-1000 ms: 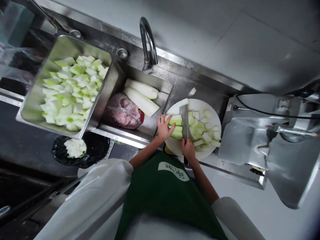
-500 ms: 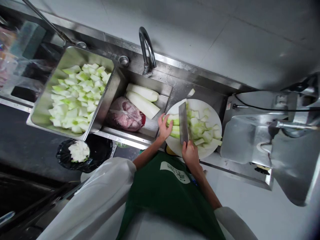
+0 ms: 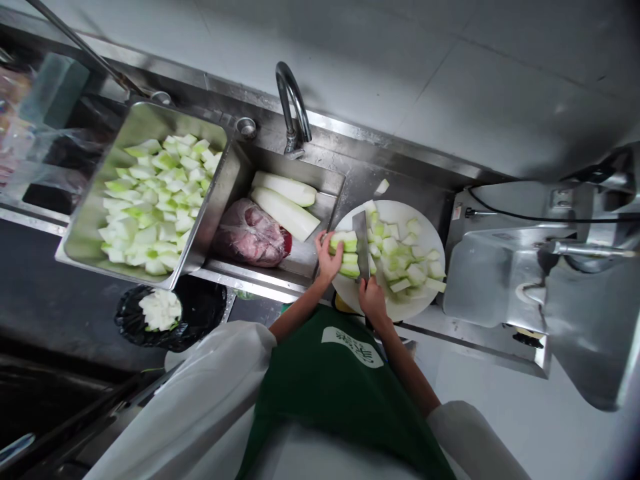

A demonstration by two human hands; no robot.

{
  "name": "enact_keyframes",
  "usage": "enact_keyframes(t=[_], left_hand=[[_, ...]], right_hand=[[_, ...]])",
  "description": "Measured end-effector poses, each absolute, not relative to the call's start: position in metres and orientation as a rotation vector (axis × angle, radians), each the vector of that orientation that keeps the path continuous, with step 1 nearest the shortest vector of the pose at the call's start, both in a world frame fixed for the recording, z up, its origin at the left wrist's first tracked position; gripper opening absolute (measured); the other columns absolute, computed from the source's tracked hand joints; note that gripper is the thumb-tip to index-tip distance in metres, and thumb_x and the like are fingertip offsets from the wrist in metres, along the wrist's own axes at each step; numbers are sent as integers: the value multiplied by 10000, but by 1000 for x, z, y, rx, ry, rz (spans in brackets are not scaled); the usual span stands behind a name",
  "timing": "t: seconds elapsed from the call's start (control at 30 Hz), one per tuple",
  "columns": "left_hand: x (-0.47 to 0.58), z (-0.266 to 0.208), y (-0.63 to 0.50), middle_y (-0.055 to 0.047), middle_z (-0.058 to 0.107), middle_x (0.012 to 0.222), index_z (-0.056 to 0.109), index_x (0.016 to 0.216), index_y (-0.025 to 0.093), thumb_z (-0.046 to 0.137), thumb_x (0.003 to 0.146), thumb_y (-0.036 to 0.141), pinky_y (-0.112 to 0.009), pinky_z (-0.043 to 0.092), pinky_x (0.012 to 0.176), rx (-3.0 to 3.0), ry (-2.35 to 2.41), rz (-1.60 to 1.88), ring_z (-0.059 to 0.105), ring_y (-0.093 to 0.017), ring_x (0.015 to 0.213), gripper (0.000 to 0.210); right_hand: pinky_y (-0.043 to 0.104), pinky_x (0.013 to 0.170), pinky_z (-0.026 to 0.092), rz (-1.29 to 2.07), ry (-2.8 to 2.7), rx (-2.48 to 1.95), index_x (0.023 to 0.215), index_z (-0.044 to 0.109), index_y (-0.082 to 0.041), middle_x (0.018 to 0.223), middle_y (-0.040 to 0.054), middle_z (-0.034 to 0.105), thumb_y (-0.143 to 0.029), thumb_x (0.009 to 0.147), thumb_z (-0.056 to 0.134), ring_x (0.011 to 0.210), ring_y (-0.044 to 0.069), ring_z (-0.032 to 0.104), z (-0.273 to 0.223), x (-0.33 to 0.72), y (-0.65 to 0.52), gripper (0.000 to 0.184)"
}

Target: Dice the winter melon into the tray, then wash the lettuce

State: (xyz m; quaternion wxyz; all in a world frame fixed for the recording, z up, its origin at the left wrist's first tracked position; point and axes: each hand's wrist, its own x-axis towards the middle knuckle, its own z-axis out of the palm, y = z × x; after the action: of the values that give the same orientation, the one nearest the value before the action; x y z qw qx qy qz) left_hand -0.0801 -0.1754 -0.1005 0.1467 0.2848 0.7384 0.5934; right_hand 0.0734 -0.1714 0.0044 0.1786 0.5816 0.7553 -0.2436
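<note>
My right hand (image 3: 373, 300) is closed around the handle of a cleaver (image 3: 362, 245), whose blade stands across pale green gourd strips (image 3: 349, 261). From the left, my left hand (image 3: 327, 257) grips the uncut ends of those strips with curled fingers. The strips lie on a round white cutting board (image 3: 395, 309). Right of the blade, cut gourd chunks (image 3: 400, 250) are spread over the board. One loose gourd piece (image 3: 383, 187) rests on the steel counter behind it.
Left of the board, a sink (image 3: 327, 175) holds two peeled gourds (image 3: 286, 212) and bagged meat (image 3: 253, 233) below a faucet (image 3: 293, 107). A steel pan (image 3: 83, 243) of gourd chunks overlaps its left side. A slicing machine (image 3: 475, 273) stands at right; a black-lined bin (image 3: 203, 310) sits below.
The cleaver and my right hand have moved slightly left along the gourd strips. My left hand keeps its place on them.
</note>
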Motion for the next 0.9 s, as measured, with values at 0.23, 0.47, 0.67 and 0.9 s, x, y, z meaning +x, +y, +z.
enact_keyframes(t=[0.23,0.47,0.67,0.9], left_hand=[[-77,-102,-165,-133,683,1199,693,1126,184,532,1031,513,-433,496,1109,776,2060,1735,629,-239,1184,379],[-92,-91,-169,-133,688,1270,695,1220,185,593,1000,492,-464,466,1129,1094,2050,1476,612,-258,1221,392],[-161,-76,-154,-98,681,1380,661,1386,236,785,874,377,-498,404,1183,1600,1727,842,593,-300,1298,545],[-178,-65,-120,-122,634,1450,574,1491,210,792,851,274,-430,469,1136,1881,1551,425,640,-307,1269,680]], right_hand=[[306,745,416,-632,2161,1590,1125,646,-103,946,148,735,-303,1100,394,901,262,702,3,97,-160,322],[289,756,417,-596,2172,1583,1128,649,-113,965,149,743,-303,1102,386,913,249,708,7,99,-161,325],[292,799,429,-611,2138,1613,1187,629,-103,1008,153,748,-319,1108,381,952,246,710,9,115,-160,338],[299,800,425,-600,2070,1722,1188,626,-92,1022,161,751,-313,1106,379,970,252,706,8,125,-164,342]])
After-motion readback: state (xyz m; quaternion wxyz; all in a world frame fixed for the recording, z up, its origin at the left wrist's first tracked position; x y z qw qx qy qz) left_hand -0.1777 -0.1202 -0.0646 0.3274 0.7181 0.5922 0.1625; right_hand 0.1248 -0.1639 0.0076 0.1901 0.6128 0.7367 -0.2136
